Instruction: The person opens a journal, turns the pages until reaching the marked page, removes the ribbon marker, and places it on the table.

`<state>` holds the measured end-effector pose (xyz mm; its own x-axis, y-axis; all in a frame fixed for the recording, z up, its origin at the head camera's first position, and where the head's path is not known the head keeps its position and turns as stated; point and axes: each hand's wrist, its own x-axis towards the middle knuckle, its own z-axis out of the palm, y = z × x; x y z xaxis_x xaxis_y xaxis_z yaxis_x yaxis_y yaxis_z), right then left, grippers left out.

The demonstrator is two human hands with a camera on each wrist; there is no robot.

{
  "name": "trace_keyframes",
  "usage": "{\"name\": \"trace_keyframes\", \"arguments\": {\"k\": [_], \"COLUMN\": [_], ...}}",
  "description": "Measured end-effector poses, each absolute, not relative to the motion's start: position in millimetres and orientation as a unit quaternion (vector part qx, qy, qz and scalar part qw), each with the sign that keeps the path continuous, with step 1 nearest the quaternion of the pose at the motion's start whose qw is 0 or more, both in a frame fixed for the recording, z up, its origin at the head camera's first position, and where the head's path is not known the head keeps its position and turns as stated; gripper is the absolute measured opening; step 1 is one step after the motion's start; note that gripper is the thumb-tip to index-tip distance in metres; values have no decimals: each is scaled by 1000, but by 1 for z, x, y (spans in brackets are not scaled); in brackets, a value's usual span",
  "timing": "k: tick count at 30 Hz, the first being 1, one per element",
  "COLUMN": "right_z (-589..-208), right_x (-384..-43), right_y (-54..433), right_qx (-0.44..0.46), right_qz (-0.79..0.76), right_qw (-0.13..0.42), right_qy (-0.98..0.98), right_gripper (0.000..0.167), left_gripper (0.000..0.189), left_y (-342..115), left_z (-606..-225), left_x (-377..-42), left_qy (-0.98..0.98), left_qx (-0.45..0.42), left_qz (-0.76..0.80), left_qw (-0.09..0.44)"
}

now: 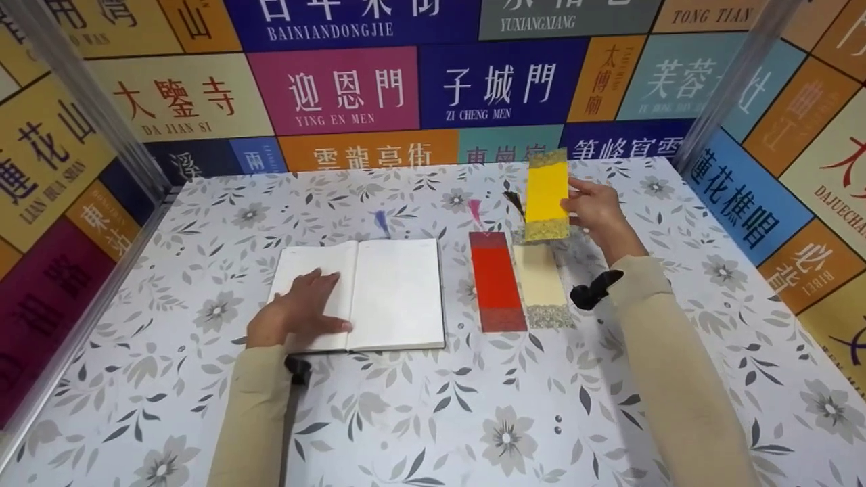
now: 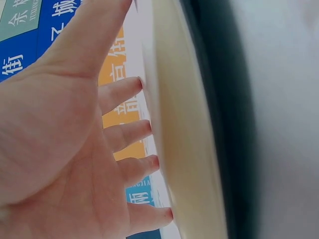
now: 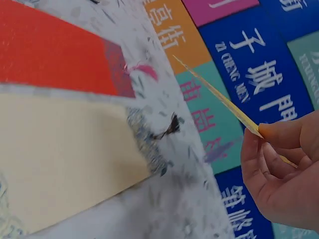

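My right hand pinches a yellow bookmark by its right edge, thumb against fingers, and holds it up off the table. The right wrist view shows this bookmark nearly edge-on. Below it lie a cream bookmark with a dark tassel and a red bookmark with a pink tassel, side by side. Over to the left, my left hand rests with spread fingers on the left page of an open blank notebook. In the left wrist view its fingertips touch the page.
A blue tassel shows just behind the notebook's top edge. The table has a floral white cover. Walls with colourful printed name panels stand at the back and both sides.
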<state>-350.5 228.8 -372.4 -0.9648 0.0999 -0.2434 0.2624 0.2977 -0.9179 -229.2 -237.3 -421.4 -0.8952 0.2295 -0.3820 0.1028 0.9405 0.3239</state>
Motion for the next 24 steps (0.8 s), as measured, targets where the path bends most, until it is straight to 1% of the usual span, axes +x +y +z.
{"name": "trace_keyframes", "arguments": {"k": [4, 10, 17, 24], "right_z": [-389, -407, -420, -429], "right_x": [-343, -328, -308, -293], "right_y": [244, 262, 279, 291], "right_qx": [137, 143, 136, 140], "right_qz": [-580, -568, -549, -532], "right_qw": [89, 107, 132, 142], "right_qy": [798, 803, 814, 823], "right_gripper": [59, 57, 57, 58], "left_gripper": [104, 106, 105, 105], "left_y": [-238, -240, -239, -237], "left_z": [-422, -422, -421, -421], "left_x": [-228, -228, -230, -234], "left_qy": [960, 957, 959, 960], "left_qx": [84, 75, 83, 105], "left_qz": [156, 167, 155, 148], "left_qw": [217, 224, 223, 216]}}
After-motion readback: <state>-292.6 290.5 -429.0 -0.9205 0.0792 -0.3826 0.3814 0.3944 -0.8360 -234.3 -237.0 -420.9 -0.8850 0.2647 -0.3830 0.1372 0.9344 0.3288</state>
